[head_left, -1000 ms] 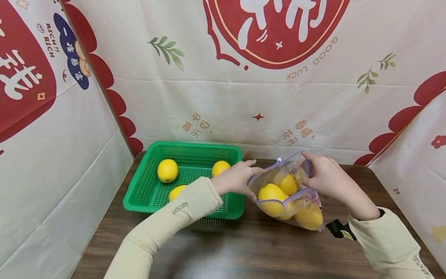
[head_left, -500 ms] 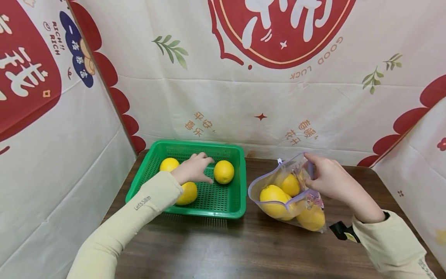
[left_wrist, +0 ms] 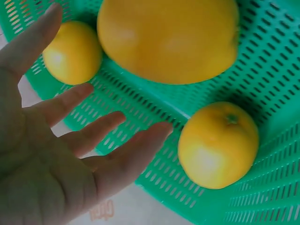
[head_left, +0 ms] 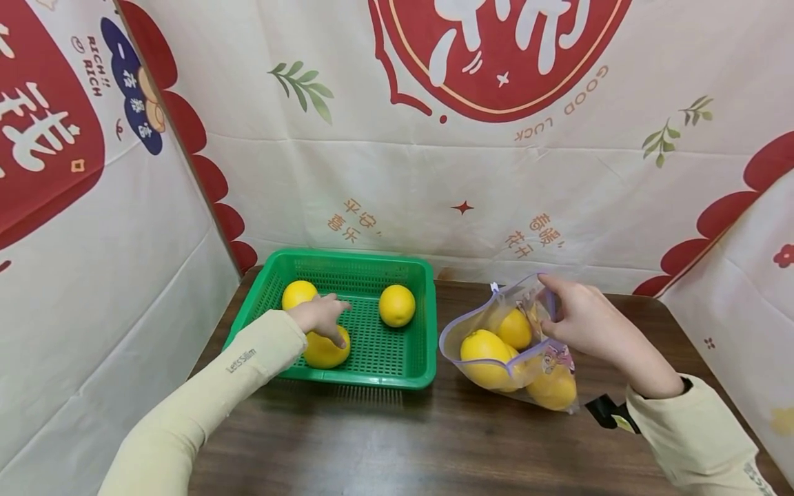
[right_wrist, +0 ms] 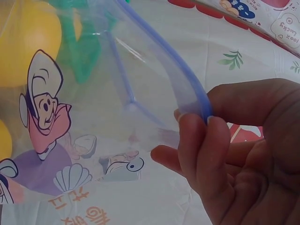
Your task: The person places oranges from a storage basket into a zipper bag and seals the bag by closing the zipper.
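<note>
My left hand (head_left: 322, 319) is over the left part of a green basket (head_left: 387, 379), fingers spread, right by the front orange (head_left: 327, 350). In the left wrist view the fingers (left_wrist: 136, 150) are extended beside that large, near orange (left_wrist: 168, 37), not wrapped round it. Two more oranges lie in the basket, one at back left (head_left: 299, 294) and one at right (head_left: 397, 306). My right hand (head_left: 586, 313) pinches the purple zip edge of a clear zip bag (right_wrist: 154, 47) between thumb and fingers. Its mouth gapes open, and several oranges (head_left: 486, 353) sit inside.
Basket and bag stand side by side on a dark wooden table (head_left: 372, 448), with a narrow gap between them. A printed cloth (head_left: 397, 172) hangs close behind them and continues on both sides. A black strap (head_left: 611, 413) hangs at the right wrist.
My left hand has let go of the bag's left edge and moved left across the basket to the front orange. The right hand has stayed at the bag's edge.
</note>
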### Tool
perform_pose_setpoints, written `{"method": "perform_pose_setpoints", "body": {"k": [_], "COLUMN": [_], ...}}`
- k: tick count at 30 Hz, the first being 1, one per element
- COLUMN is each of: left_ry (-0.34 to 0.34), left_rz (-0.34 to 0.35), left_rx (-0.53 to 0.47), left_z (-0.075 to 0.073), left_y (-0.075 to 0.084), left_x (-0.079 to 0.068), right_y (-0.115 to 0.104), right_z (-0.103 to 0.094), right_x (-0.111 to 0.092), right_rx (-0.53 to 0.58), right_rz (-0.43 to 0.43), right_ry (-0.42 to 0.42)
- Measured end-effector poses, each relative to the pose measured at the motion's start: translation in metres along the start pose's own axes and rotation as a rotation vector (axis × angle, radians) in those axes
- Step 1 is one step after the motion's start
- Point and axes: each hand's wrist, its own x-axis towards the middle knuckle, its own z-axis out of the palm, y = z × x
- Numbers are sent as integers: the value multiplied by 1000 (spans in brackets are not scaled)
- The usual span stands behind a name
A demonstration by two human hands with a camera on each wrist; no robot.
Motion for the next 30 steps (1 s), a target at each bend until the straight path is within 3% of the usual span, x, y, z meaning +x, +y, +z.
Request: {"method": "perform_pose_setpoints", "body": {"k": [9,20,30], "left_ry": [-101,-165,-172], "left_rz": [-19,-16,11], "left_rx": [-9,44,115], "left_z": [12,16,16], "left_y": [-2,0,4], "left_x": [7,11,11], "right_y": [1,2,2], "right_z": [0,-1,-1], "right_x": [-1,0,-1], "right_rx": [-4,6,6], "right_rz": [-7,-2,14], "right_ry": [2,-12,-16]}}
